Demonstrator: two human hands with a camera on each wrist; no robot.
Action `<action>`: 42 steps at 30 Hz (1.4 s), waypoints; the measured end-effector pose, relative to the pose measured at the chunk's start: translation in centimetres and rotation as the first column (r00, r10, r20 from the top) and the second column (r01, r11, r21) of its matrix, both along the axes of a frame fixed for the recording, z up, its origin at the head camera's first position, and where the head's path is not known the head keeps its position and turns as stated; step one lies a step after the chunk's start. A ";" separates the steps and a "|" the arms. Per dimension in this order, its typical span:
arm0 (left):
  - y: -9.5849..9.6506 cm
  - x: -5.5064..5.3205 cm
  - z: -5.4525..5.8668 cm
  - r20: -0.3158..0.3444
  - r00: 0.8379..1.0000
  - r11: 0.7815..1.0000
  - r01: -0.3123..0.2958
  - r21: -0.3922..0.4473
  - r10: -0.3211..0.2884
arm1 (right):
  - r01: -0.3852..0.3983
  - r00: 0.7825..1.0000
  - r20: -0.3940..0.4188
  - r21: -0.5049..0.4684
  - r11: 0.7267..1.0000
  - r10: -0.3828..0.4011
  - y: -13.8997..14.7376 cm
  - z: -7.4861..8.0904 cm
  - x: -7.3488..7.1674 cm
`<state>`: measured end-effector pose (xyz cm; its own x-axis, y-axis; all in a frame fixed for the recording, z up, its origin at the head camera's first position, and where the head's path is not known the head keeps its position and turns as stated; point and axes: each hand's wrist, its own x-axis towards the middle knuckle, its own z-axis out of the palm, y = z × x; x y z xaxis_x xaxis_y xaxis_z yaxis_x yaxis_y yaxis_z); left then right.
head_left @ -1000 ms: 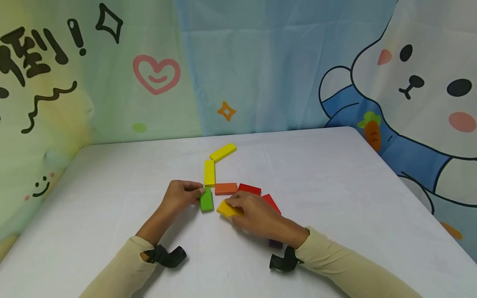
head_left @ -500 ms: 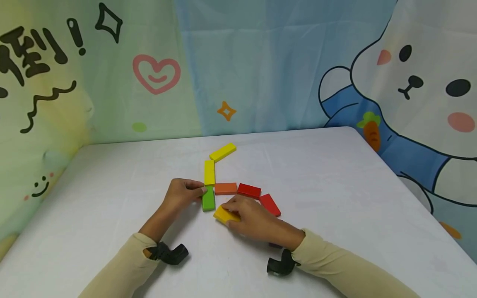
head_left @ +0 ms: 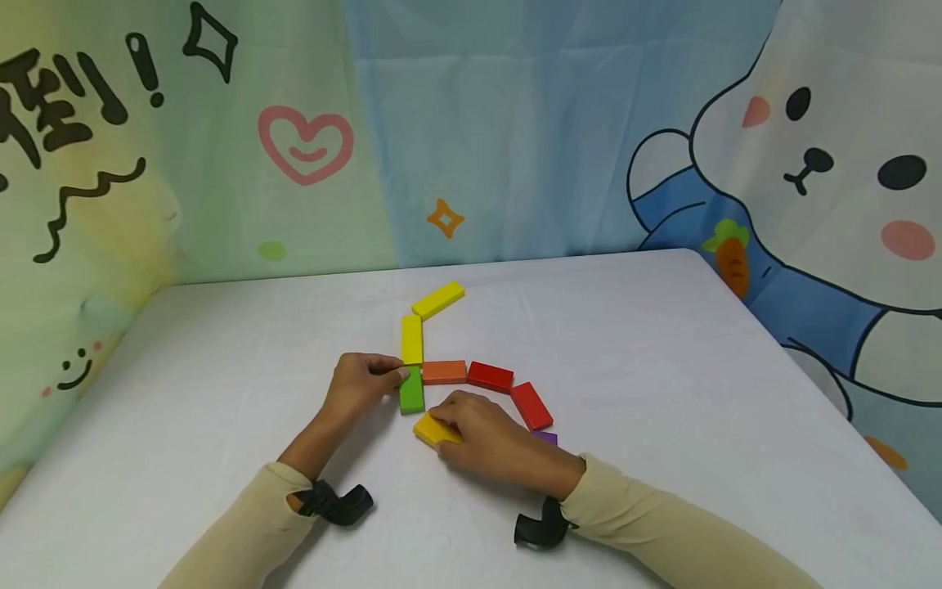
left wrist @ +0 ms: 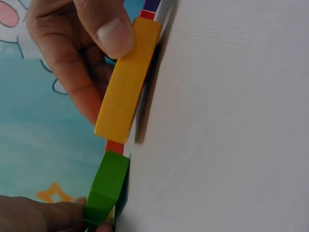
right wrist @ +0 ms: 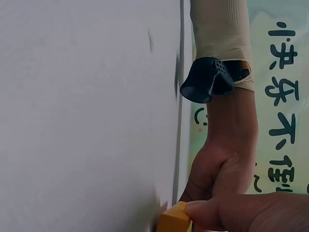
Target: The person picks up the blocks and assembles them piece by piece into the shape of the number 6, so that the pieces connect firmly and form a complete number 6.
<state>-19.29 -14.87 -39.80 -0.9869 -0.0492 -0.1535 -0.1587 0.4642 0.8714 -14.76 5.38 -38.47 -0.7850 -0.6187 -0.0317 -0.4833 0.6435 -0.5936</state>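
On a white table (head_left: 633,352), a person's left hand (head_left: 358,382) pinches a green rectangular block (head_left: 412,394); the right hand (head_left: 491,438) grips an orange-yellow rectangular block (head_left: 436,429) nearby. The left-wrist view alone shows the thumbnail (left wrist: 116,38); the right-wrist view, black backdrop lettering (right wrist: 285,128) reading 快乐不倒, cropped in the head view.

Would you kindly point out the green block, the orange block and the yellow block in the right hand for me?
Green block (head_left: 413,393): head view, on its upper face.
Orange block (head_left: 444,372): head view, middle of its upper face.
Held yellow block (left wrist: 126,92): left wrist view, on its broad face.
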 end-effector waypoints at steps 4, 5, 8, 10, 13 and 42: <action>0.0 0.3 0.0 -0.041 0.999 1.000 0.006 -0.019 -0.007 | 0.003 1.000 -0.015 -0.005 1.000 -0.003 -0.5 0.1 0.2; 0.0 0.3 0.0 -0.050 0.999 1.000 0.008 -0.029 -0.010 | 0.004 1.000 -0.016 -0.009 1.000 -0.004 -0.6 0.2 0.2; 0.1 0.4 0.0 -0.065 0.998 0.999 0.011 -0.048 -0.014 | 0.014 1.000 -0.013 -0.014 1.000 -0.014 -0.8 0.1 0.2; 0.1 0.5 0.0 -0.070 0.997 0.998 0.009 -0.056 -0.013 | 0.023 1.000 -0.014 -0.009 1.000 -0.023 -0.9 -0.1 0.2; 0.1 0.5 -0.1 -0.081 0.997 0.998 0.008 -0.066 -0.013 | 0.033 0.999 -0.020 -0.008 0.999 -0.034 -0.9 -0.1 0.1; -0.4 3.4 1.0 -0.279 0.808 0.810 0.360 -0.463 -0.519 | -0.012 0.990 0.139 -0.068 0.998 0.021 0.6 0.1 -0.4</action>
<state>-15.91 -15.31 -38.80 -0.8868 0.4300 0.1692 0.4452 0.6970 0.5621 -15.14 5.93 -38.38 -0.7654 -0.6360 -0.0984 -0.4028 0.5926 -0.6976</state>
